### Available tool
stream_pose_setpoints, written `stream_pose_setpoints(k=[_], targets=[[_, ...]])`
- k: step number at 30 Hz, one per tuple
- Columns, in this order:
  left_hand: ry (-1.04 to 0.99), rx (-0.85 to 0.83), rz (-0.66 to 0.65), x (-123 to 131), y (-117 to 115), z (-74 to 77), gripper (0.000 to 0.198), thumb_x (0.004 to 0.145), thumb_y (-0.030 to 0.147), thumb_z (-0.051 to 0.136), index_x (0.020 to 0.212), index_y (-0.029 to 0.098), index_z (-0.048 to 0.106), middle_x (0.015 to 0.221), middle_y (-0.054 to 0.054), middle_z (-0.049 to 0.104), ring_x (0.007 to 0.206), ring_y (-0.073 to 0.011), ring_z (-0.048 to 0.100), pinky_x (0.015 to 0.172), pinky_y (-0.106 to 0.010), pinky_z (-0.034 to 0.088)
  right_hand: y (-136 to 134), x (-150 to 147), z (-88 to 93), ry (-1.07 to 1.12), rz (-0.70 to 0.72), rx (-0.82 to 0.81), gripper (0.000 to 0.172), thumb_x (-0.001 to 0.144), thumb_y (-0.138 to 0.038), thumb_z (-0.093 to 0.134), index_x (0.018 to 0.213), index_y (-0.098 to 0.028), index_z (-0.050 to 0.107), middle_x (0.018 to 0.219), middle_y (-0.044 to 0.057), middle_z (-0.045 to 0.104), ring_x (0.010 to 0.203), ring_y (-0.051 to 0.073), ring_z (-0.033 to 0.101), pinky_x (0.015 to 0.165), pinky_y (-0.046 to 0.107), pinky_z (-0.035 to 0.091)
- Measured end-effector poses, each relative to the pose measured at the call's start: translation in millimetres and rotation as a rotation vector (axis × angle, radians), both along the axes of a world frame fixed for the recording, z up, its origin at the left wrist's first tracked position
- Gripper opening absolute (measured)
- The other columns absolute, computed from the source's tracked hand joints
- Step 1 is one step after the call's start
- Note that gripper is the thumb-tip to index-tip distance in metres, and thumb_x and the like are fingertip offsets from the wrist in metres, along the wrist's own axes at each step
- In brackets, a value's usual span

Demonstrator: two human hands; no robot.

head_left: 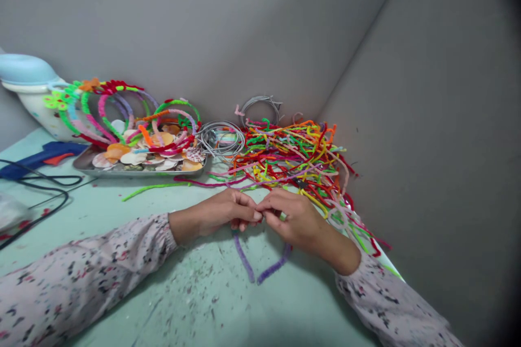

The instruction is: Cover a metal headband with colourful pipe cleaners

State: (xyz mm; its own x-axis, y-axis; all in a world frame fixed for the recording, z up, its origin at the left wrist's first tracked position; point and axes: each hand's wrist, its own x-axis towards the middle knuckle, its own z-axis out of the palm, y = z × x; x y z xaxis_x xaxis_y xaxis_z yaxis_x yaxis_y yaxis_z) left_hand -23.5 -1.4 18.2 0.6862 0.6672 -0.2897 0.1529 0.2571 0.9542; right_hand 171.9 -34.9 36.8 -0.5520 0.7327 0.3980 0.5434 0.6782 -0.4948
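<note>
The purple pipe cleaner [244, 260] is lying on the near middle of the table [175, 303]. It is bent into a V, and its two ends are running up under the hands. The left hand [222, 211] and the right hand [295, 218] are meeting above it. Both are closed, with thumbs and forefingers pinching the stem at nearly one spot. I think they are gripping so close together because the thin wire would otherwise bend or slip. Both forearms are resting on the table, which is probably steadying such small work.

Just behind the right hand, a pile of coloured pipe cleaners [293, 154] is spreading within easy reach. Farther left, some bare wire hoops [220, 138] are lying, and then a metal tray [142, 173] is carrying shells [130, 158] and wrapped headbands [118, 105]. At the far left, a blue glue gun [40, 154] is lying beside a black cable [61, 180].
</note>
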Motion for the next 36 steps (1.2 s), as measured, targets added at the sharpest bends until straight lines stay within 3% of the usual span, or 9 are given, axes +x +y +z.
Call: stream_pose_setpoints(k=[5, 8, 11, 19, 24, 29, 36], targets=[[-0.053, -0.016, 0.051, 0.6, 0.1, -1.6, 0.013, 0.071, 0.028, 0.067, 0.069, 0.015, 0.065, 0.054, 0.002, 0.053, 0.048, -0.0072, 0.044, 0.046, -0.02, 0.028, 0.2, 0.0, 5.8, 0.07, -0.074, -0.222, 0.02, 0.081, -0.014, 0.054, 0.091, -0.023, 0.069, 0.083, 0.001, 0.067, 0.074, 0.013, 0.06, 0.07, 0.025, 0.047], [-0.099, -0.023, 0.115, 0.5, 1.1, -3.9, 0.01, 0.072, 0.024, 0.065, 0.07, 0.014, 0.063, 0.063, 0.0, 0.056, 0.049, -0.0061, 0.046, 0.046, -0.019, 0.029, 0.9, -0.7, 1.0, 0.178, -0.079, -0.373, 0.021, 0.082, -0.017, 0.054, 0.099, -0.023, 0.065, 0.09, 0.0, 0.069, 0.076, 0.013, 0.063, 0.069, 0.025, 0.049], [-0.108, -0.02, 0.12, 0.6, 0.8, -3.6, 0.014, 0.073, 0.026, 0.066, 0.071, 0.013, 0.063, 0.066, 0.0, 0.056, 0.05, -0.0052, 0.046, 0.046, -0.019, 0.029, 1.8, -1.8, -6.9, 0.255, -0.093, -0.422, 0.019, 0.083, -0.02, 0.054, 0.1, -0.022, 0.063, 0.09, 0.001, 0.069, 0.077, 0.013, 0.064, 0.07, 0.026, 0.05], [-0.055, 0.034, 0.169, 2.4, 0.6, -4.1, 0.02, 0.072, 0.031, 0.071, 0.08, 0.013, 0.066, 0.06, 0.001, 0.055, 0.05, -0.0058, 0.048, 0.044, -0.017, 0.028, 3.9, -1.8, -13.6, 0.224, -0.21, -0.339, 0.016, 0.083, -0.021, 0.055, 0.095, -0.022, 0.065, 0.086, 0.001, 0.07, 0.072, 0.012, 0.063, 0.066, 0.025, 0.048], [-0.052, 0.04, 0.173, 3.1, 3.0, -7.0, 0.024, 0.072, 0.034, 0.071, 0.079, 0.012, 0.066, 0.076, -0.004, 0.064, 0.053, -0.0063, 0.053, 0.043, -0.018, 0.029, 2.1, -3.0, -13.1, 0.159, -0.266, -0.198, 0.015, 0.082, -0.018, 0.056, 0.092, -0.022, 0.066, 0.082, 0.0, 0.069, 0.071, 0.012, 0.061, 0.065, 0.024, 0.046], [-0.074, -0.015, 0.161, 2.0, 4.2, -7.8, 0.021, 0.074, 0.032, 0.07, 0.081, 0.013, 0.067, 0.083, -0.005, 0.067, 0.057, -0.006, 0.056, 0.044, -0.017, 0.032, -0.2, -4.7, -12.9, 0.094, -0.243, -0.097, 0.016, 0.083, -0.016, 0.054, 0.091, -0.022, 0.067, 0.083, 0.0, 0.067, 0.075, 0.013, 0.059, 0.068, 0.025, 0.045], [-0.083, -0.031, 0.15, 1.8, 3.3, -8.2, 0.017, 0.074, 0.029, 0.07, 0.079, 0.013, 0.067, 0.08, -0.005, 0.068, 0.058, -0.0061, 0.057, 0.045, -0.017, 0.034, -0.6, -5.5, -12.1, 0.121, -0.215, -0.138, 0.018, 0.084, -0.015, 0.054, 0.092, -0.024, 0.068, 0.084, -0.001, 0.068, 0.074, 0.012, 0.06, 0.069, 0.025, 0.046]])
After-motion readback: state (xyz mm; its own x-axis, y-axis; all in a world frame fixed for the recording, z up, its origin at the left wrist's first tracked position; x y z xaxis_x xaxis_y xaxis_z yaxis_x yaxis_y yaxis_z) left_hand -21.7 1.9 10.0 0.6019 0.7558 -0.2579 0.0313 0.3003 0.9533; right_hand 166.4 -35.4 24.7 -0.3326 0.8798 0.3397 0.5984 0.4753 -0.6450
